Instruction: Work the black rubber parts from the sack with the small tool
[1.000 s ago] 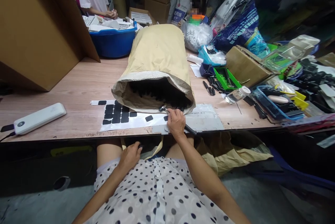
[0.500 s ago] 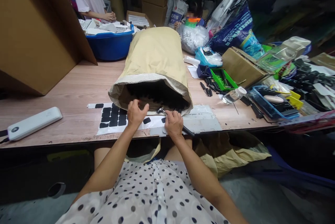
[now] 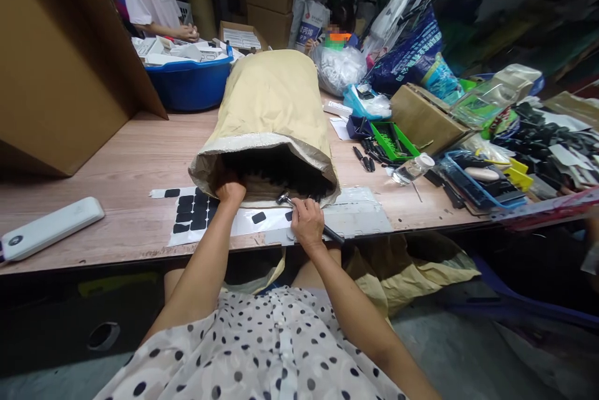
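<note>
A large tan sack (image 3: 269,94) lies on the table with its mouth facing me and dark pieces (image 3: 276,166) piled inside. My left hand (image 3: 231,189) reaches into the left side of the opening; its fingers are hidden in there. At the right front of the mouth, my right hand (image 3: 307,220) is closed around a small hammer (image 3: 334,235), its metal head towards the sack and its black handle sticking out behind. Beneath the sack's front edge is a white sheet with black rounded stickers (image 3: 185,208).
A white power bank (image 3: 53,228) lies at left, beside a big carton (image 3: 56,63). Behind stand a blue basin (image 3: 191,85) of white boxes and a co-worker (image 3: 150,0). To the right are a green tray (image 3: 394,141), a clear bottle (image 3: 413,169) and a blue tray (image 3: 486,181).
My left hand has moved from in front of the sack's mouth to inside it. My right hand keeps the hammer in about the same place. The view has shifted slightly.
</note>
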`<state>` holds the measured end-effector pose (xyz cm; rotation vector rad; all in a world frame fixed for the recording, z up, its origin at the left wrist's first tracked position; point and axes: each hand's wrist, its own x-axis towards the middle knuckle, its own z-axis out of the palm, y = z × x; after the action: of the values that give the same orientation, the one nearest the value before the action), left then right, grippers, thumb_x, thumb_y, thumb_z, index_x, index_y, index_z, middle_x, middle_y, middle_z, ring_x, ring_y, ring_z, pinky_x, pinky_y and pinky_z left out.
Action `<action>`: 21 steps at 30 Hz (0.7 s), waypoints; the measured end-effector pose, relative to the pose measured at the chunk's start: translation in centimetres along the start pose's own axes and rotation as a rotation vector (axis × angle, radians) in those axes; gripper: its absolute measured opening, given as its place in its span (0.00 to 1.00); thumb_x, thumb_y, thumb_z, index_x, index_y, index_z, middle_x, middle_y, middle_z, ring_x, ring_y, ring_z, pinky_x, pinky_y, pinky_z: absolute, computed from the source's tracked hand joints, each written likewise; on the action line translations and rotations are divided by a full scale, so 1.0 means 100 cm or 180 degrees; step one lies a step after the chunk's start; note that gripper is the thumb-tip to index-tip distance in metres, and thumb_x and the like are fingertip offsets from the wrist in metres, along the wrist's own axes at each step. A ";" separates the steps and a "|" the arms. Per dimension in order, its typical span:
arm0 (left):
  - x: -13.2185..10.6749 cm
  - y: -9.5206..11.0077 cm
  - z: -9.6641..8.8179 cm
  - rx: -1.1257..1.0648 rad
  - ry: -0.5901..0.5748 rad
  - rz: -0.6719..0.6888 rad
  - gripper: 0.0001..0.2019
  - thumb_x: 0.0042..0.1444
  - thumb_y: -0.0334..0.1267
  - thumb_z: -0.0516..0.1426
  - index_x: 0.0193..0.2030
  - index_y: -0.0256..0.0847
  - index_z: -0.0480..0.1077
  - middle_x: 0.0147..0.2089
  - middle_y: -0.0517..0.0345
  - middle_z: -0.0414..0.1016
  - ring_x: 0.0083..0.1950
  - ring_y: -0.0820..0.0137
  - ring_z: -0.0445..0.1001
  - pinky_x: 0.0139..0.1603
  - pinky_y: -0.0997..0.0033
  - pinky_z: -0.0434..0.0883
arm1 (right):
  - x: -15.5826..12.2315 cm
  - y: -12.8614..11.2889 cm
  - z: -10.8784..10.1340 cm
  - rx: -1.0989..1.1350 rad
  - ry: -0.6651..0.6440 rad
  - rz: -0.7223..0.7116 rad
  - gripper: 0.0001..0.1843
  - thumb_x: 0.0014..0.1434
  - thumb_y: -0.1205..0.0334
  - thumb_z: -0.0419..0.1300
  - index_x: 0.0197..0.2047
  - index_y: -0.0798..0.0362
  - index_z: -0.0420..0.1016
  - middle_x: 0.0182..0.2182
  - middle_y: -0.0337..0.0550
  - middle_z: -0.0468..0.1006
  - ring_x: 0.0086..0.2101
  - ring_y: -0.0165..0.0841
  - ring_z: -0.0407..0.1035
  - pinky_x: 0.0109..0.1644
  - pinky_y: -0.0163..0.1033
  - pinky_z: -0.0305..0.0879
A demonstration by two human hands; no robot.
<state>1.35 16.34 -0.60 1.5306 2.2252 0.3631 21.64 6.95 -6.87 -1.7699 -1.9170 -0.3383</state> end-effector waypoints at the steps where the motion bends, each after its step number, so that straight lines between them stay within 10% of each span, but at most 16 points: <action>1: -0.006 -0.003 -0.001 0.0063 0.0048 -0.0052 0.14 0.57 0.33 0.55 0.47 0.33 0.77 0.45 0.33 0.79 0.49 0.46 0.78 0.44 0.54 0.72 | 0.000 0.000 0.000 -0.0005 0.0003 0.0005 0.14 0.64 0.67 0.54 0.49 0.48 0.78 0.35 0.45 0.70 0.37 0.38 0.59 0.39 0.40 0.51; 10: -0.073 -0.037 0.029 -0.0212 0.0429 0.1949 0.07 0.59 0.39 0.57 0.40 0.44 0.75 0.40 0.52 0.76 0.45 0.59 0.73 0.49 0.62 0.70 | -0.001 0.001 0.001 0.0055 -0.0060 0.0040 0.15 0.65 0.67 0.53 0.49 0.48 0.78 0.35 0.45 0.70 0.38 0.38 0.59 0.40 0.40 0.51; 21: -0.066 -0.033 0.043 -0.0596 0.0068 0.1726 0.07 0.55 0.38 0.60 0.40 0.46 0.77 0.37 0.57 0.75 0.44 0.61 0.71 0.50 0.60 0.67 | 0.004 0.005 -0.002 0.0465 -0.0121 0.0230 0.15 0.64 0.67 0.53 0.47 0.48 0.80 0.35 0.45 0.74 0.37 0.38 0.64 0.39 0.40 0.58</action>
<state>2.71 8.91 -4.55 2.0071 1.6981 0.7244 22.19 7.25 -6.62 -1.7551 -1.8484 -0.1360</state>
